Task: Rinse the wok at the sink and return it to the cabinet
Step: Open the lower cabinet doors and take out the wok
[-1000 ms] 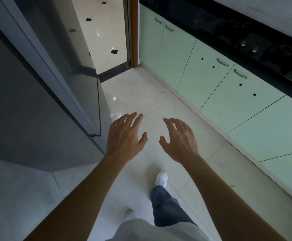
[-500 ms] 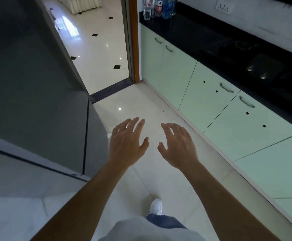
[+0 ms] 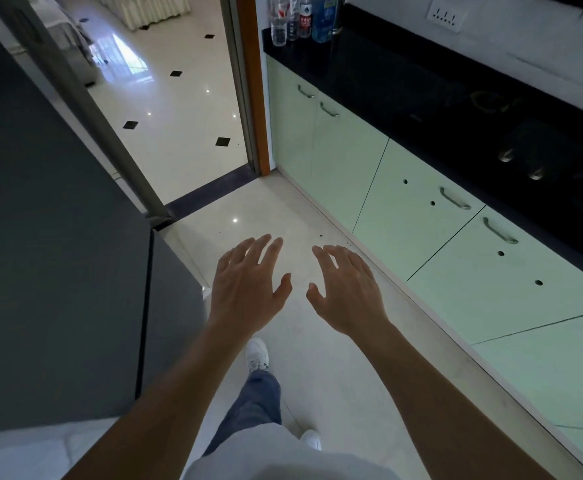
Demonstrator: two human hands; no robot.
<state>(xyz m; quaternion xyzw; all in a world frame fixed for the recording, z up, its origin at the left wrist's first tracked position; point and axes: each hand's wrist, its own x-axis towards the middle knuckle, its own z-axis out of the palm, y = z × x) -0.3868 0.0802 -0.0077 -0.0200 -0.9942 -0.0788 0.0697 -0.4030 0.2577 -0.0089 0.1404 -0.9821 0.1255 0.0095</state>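
wok not in view, so its position, long axis and look cannot be told. cabinets [image 3: 418, 216] run along the right under the black counter [image 3: 421, 98], nearer the right hand [image 3: 349, 292] than the left hand [image 3: 245, 289]. both grips released, fingers spread, holding nothing above the floor [image 3: 318, 375].

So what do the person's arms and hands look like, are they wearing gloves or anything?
No gloves. The left hand and right hand are bare, with no rings, watch or bracelets showing. Both forearms are bare too; no sleeve reaches them in this view.
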